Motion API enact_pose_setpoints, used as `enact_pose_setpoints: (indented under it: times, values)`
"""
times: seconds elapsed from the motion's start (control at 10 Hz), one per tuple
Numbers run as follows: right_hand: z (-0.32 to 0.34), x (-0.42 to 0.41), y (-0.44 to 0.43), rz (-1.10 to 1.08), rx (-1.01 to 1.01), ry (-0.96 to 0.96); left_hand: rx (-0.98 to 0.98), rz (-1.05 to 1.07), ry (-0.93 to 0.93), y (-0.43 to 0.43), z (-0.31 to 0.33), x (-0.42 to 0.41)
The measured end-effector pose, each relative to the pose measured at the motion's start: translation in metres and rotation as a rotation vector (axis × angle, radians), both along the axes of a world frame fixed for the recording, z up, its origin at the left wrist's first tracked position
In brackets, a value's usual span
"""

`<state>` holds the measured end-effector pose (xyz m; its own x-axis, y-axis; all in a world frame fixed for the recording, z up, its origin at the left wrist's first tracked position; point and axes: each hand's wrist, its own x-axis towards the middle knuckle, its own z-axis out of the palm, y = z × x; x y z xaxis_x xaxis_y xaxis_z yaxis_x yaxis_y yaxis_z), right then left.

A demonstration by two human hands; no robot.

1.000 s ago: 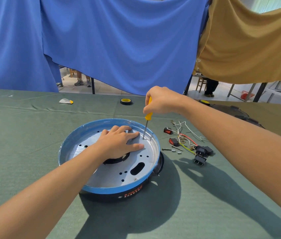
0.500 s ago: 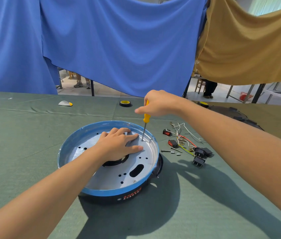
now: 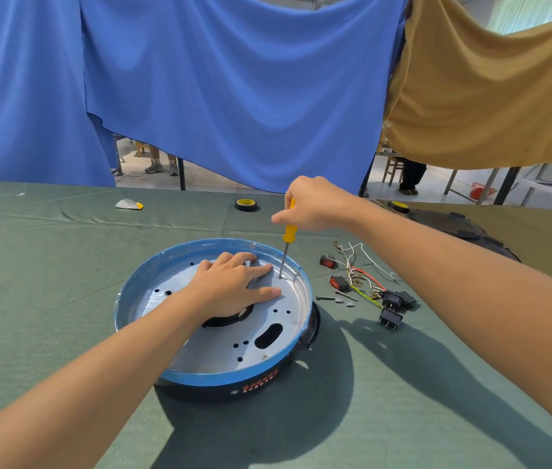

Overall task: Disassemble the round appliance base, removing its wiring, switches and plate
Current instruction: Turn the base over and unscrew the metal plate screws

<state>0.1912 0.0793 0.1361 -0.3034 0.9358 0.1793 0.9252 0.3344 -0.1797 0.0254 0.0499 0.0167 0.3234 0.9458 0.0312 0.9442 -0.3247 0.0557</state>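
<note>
Two hands work the round base [image 3: 200, 379], mid-table on green cloth [image 3: 65, 299].
Fingers straight, the left hand [image 3: 234, 286] presses flat on the silver, hole-dotted plate [image 3: 220, 346] inside the blue rim; a yellow screwdriver [image 3: 290, 231], tip at a far-right screw, stands gripped tight in the right hand [image 3: 312, 204]. If the tip slips, it could jab those nearby fingers or gouge the plate; switches [image 3: 339, 282] and wires [image 3: 362, 275] lie loose to the right.
</note>
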Motion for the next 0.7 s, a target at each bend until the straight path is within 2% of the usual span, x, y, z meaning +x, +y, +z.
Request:
enact_pose_setpoints:
  times: [0.2, 0.3, 0.7]
  values:
    - [0.0023, 0.0004, 0.0007, 0.003, -0.071, -0.023, 0.003, -0.003, 0.003, -0.0005, 0.0006, 0.0002]
    - [0.0024, 0.0009, 0.0005, -0.001, -0.007, -0.03, 0.003, 0.0, 0.004, -0.0008, 0.0004, 0.0]
    - [0.0047, 0.0008, -0.0002, 0.002, -0.023, -0.044, -0.002, -0.001, 0.005, -0.0024, 0.0021, 0.0007]
